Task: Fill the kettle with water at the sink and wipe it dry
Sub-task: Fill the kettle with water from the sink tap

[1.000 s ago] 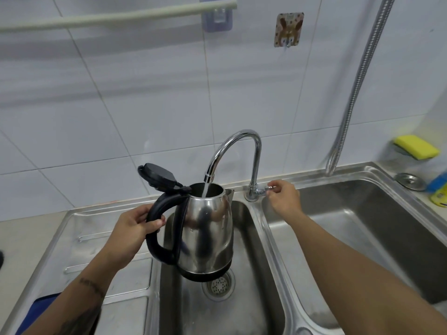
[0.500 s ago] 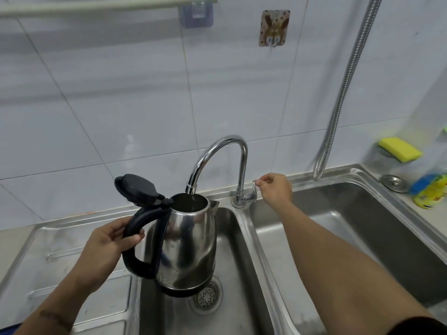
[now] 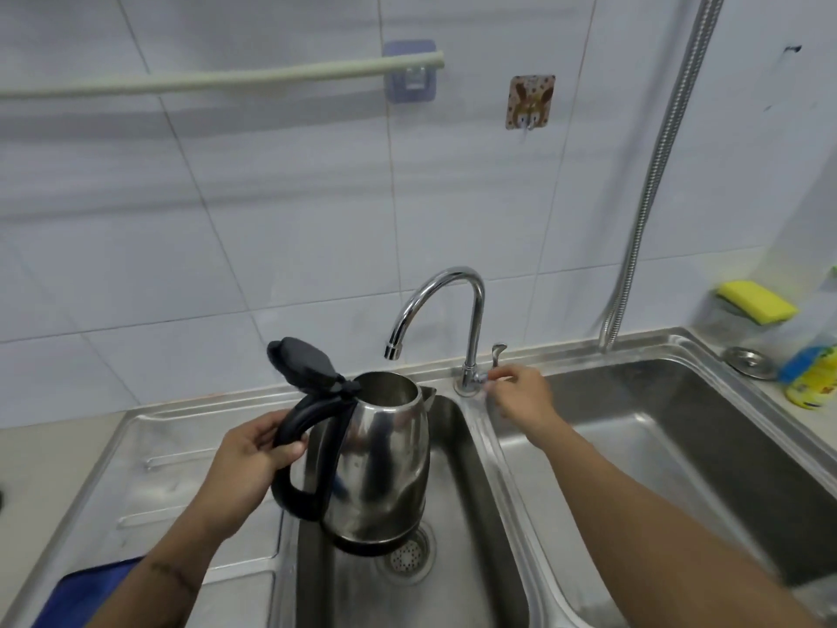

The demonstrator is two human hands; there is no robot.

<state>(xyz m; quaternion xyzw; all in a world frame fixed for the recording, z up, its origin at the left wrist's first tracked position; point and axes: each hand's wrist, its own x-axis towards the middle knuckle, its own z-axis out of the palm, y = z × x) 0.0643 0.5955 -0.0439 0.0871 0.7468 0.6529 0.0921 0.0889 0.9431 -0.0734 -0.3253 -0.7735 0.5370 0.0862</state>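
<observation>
A steel kettle (image 3: pixel 385 460) with a black handle and its black lid (image 3: pixel 301 362) flipped open hangs over the left sink basin (image 3: pixel 471 514), above the drain. My left hand (image 3: pixel 251 464) grips its handle. The chrome tap (image 3: pixel 435 301) arches above it, its spout just over the kettle's mouth, and no water runs from it. My right hand (image 3: pixel 521 394) is at the tap's base, just below the small lever (image 3: pixel 498 353), which stands upright; the fingers are loosely apart and slightly blurred.
A blue cloth (image 3: pixel 90 591) lies at the lower left on the drainboard. The right basin (image 3: pixel 679 437) is beside my right arm. A yellow sponge (image 3: pixel 756 301), a dish soap bottle (image 3: pixel 810 373) and a metal plug (image 3: pixel 749 362) sit at the right. A flexible hose (image 3: pixel 656 174) hangs down the wall.
The water stream has stopped. My right hand has turned the lever upright and come off it. The kettle has dropped slightly away from the spout.
</observation>
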